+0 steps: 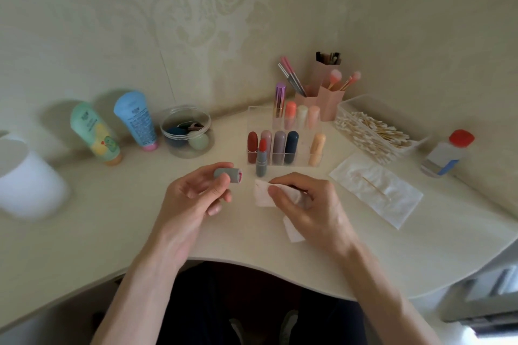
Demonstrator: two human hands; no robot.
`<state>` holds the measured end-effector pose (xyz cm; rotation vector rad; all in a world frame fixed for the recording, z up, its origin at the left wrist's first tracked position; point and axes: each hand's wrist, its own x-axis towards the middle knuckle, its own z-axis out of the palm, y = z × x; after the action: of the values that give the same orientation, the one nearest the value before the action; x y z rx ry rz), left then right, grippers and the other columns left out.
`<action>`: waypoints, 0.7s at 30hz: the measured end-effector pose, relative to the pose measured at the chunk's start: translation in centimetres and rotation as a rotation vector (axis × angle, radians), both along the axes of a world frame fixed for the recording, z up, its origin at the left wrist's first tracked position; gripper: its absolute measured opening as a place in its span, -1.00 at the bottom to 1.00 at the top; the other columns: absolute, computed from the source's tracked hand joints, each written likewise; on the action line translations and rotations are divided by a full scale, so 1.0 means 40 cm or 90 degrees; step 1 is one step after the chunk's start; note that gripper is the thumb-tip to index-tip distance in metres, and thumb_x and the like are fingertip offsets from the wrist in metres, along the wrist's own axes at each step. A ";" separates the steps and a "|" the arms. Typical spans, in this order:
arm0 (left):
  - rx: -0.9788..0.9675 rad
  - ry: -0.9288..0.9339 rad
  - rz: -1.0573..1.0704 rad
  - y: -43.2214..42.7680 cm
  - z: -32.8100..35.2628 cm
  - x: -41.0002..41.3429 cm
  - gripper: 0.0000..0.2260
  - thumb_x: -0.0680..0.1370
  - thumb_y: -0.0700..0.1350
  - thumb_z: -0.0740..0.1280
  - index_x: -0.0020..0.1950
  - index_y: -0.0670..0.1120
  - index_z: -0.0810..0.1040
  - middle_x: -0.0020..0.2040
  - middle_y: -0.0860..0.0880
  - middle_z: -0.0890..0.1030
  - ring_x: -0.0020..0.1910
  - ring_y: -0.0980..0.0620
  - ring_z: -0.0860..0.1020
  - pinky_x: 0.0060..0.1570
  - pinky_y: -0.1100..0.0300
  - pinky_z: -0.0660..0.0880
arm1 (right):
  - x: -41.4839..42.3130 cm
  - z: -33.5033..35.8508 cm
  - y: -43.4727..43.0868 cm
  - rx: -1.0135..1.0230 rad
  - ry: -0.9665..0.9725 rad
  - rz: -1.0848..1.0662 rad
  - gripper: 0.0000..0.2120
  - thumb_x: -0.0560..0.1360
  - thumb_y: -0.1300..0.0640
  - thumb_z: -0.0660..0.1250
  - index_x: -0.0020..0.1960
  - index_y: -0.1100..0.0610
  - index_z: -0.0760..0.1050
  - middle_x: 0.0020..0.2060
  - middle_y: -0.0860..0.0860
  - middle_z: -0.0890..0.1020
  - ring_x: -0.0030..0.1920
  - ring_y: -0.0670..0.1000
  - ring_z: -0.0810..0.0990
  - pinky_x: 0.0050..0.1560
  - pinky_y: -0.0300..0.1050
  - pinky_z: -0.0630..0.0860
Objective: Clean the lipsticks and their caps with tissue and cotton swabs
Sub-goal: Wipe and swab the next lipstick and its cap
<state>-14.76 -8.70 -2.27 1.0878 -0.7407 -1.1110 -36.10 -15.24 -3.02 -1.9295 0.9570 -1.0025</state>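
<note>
The left hand [193, 199] is gripping a short grey cylindrical plastic cap [227, 175] between thumb and fingertips, with its pink-red smeared open mouth facing the right hand [305, 204]. The right hand is pinching a folded white tissue [263, 194], one corner poking out toward the cap. Cap and tissue are sitting near each other but apart, so the wiping of the rim is, by my reading, only about to begin. Just beyond the gap between the hands, the uncapped lipstick with a grey base and a red bullet [261, 161] is standing upright on the cream desk [112, 218], close in front of a clear acrylic organiser [304, 145] holding more lipsticks. That bare bullet is posing the main risk: either hand drifting forward while working tissue into the cap could be tipping it over or smudging colour onto skin and desk. The thin tissue could also be tearing inside the cap, and a light fingertip hold may be letting the smooth cap slip.
</note>
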 end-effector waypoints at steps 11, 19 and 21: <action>0.022 -0.023 -0.042 -0.007 0.000 -0.026 -0.69 0.33 0.02 0.57 0.03 -0.06 0.79 -0.06 -0.17 0.72 -0.28 0.01 0.53 -0.41 0.32 0.33 | 0.026 0.006 0.021 -0.333 -0.004 -0.112 -0.84 0.64 0.15 0.44 0.18 0.14 0.71 -0.05 -0.06 0.76 -0.11 -0.12 0.73 -0.09 -0.23 0.63; 0.022 0.009 -0.016 -0.010 0.000 -0.032 -0.69 0.29 0.08 0.63 -0.02 0.00 0.80 -0.13 -0.08 0.73 -0.27 0.09 0.59 -0.27 0.27 0.41 | 0.048 -0.015 0.034 -0.280 -0.031 0.011 -0.76 0.66 0.10 0.42 0.25 0.18 0.70 0.05 0.02 0.71 0.00 -0.05 0.71 0.00 -0.09 0.63; 0.014 0.005 -0.001 -0.011 -0.006 -0.026 -0.50 0.17 0.21 0.70 0.00 0.00 0.79 -0.15 -0.07 0.73 -0.27 0.10 0.59 -0.31 0.33 0.43 | 0.040 -0.012 0.033 -0.147 -0.041 0.078 -0.69 0.69 0.04 0.32 0.34 0.15 0.66 -0.02 -0.02 0.69 -0.04 -0.06 0.67 -0.03 -0.10 0.58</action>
<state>-15.80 -9.14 -2.52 1.1007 -0.7245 -1.1262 -34.50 -13.92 -3.52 -2.1036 0.7030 -1.1363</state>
